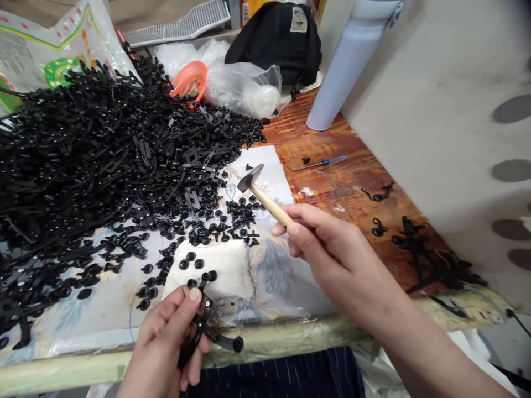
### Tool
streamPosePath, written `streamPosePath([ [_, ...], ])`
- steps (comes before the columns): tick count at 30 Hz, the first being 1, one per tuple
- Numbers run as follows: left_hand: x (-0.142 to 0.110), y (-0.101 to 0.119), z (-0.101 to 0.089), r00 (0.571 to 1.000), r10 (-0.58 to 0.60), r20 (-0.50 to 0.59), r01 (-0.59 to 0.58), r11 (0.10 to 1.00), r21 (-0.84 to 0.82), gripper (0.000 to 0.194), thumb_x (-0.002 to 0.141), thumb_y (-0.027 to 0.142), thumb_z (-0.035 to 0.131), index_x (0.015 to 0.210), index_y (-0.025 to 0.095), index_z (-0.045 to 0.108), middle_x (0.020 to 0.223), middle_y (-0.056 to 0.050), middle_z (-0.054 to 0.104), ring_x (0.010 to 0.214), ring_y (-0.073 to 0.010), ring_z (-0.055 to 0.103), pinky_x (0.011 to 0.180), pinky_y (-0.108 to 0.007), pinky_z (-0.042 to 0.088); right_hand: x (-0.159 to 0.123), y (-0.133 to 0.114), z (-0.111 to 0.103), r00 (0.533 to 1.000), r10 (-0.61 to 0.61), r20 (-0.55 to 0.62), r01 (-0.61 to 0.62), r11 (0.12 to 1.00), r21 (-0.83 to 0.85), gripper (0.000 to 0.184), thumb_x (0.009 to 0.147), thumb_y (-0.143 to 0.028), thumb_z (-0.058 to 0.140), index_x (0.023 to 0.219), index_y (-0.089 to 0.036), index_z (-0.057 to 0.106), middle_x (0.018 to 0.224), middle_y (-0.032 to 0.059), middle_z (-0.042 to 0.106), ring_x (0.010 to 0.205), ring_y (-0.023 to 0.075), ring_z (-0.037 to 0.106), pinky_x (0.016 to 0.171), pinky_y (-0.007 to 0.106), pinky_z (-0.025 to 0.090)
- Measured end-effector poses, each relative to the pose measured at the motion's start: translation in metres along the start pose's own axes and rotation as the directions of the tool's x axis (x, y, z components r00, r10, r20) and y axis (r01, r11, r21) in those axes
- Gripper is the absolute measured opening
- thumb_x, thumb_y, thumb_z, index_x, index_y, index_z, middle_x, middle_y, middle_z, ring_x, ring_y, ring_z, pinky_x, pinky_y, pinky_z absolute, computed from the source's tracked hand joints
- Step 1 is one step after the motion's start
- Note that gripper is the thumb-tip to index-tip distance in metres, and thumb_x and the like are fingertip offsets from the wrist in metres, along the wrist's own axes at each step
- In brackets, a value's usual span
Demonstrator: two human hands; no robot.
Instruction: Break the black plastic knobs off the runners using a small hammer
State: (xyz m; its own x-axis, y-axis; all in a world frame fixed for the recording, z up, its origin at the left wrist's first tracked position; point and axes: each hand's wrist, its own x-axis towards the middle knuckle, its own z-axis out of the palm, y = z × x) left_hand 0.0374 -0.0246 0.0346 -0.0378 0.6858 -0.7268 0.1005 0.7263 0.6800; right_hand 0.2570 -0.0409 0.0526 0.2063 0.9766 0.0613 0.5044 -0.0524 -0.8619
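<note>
My right hand [332, 249] is closed round the wooden handle of a small hammer [259, 190], whose metal head hangs above scattered black studs [240, 213]. My left hand [170, 342] pinches a bundle of black plastic strips [207, 326] at the table's front edge; one strip curves out to the right with a round end. Just beyond my left thumb lies a white pad [224, 265] with a few black studs on it.
A large heap of black plastic strips [95, 149] covers the left of the table. At the back are clear plastic bags [240, 83], an orange ring [191, 80], a black cap [277, 38] and a pale cylinder [348, 61]. A blue pen [321, 163] lies on bare wood; a grey wall stands right.
</note>
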Motion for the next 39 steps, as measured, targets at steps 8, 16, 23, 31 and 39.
streamPosePath([
  [8,-0.003,0.003,0.006,0.999,0.014,-0.047,-0.017,0.998,-0.055,0.036,0.061,0.043,0.082,0.064,0.020,0.054,0.041,0.005,0.059,0.021,-0.0042,0.038,0.026,-0.012,0.019,-0.009,0.009,0.003,0.998,-0.057,-0.022,0.058,0.998,0.028,0.016,0.098,-0.019,0.047,0.106,-0.022,0.061,0.082,-0.0042,0.062,0.066,0.0101,0.053,0.061,0.021,0.040],
  [16,-0.004,0.002,0.008,0.995,0.035,-0.098,-0.036,0.999,-0.006,0.034,0.062,0.042,0.080,0.067,0.020,0.055,0.043,0.005,0.059,0.022,-0.0037,0.036,0.026,-0.012,0.021,-0.012,0.008,0.004,0.997,-0.070,-0.031,0.070,0.997,-0.025,0.021,0.098,-0.018,0.045,0.112,-0.021,0.060,0.071,-0.0058,0.054,0.049,0.0093,0.040,0.056,0.024,0.037],
  [23,-0.006,-0.002,0.007,0.992,0.084,-0.091,-0.078,0.994,0.074,0.033,0.068,0.045,0.076,0.066,0.021,0.053,0.041,0.008,0.055,0.024,-0.0031,0.036,0.029,-0.011,0.022,-0.011,0.007,0.005,0.998,-0.063,0.004,0.063,0.998,-0.027,0.015,0.098,-0.020,0.045,0.098,-0.021,0.060,0.074,-0.0038,0.059,0.058,0.0108,0.049,0.064,0.025,0.040],
  [31,0.002,-0.005,-0.005,0.998,0.047,-0.032,-0.046,0.998,0.035,0.035,0.064,0.044,0.081,0.071,0.021,0.055,0.046,0.006,0.060,0.023,-0.0060,0.040,0.025,-0.014,0.025,-0.016,0.005,0.010,0.995,-0.095,0.019,0.096,0.995,-0.037,0.030,0.097,-0.017,0.043,0.121,-0.013,0.060,0.100,0.0076,0.071,0.088,0.0180,0.066,0.078,0.030,0.049],
  [39,0.002,-0.004,-0.001,0.998,0.053,-0.030,-0.051,0.997,0.063,0.034,0.067,0.044,0.078,0.067,0.021,0.053,0.043,0.007,0.057,0.023,-0.0052,0.039,0.026,-0.013,0.027,-0.016,0.007,0.011,0.993,-0.116,0.001,0.116,0.991,-0.059,0.037,0.096,-0.017,0.043,0.129,-0.007,0.056,0.100,0.0131,0.071,0.092,0.0234,0.067,0.083,0.038,0.052],
])
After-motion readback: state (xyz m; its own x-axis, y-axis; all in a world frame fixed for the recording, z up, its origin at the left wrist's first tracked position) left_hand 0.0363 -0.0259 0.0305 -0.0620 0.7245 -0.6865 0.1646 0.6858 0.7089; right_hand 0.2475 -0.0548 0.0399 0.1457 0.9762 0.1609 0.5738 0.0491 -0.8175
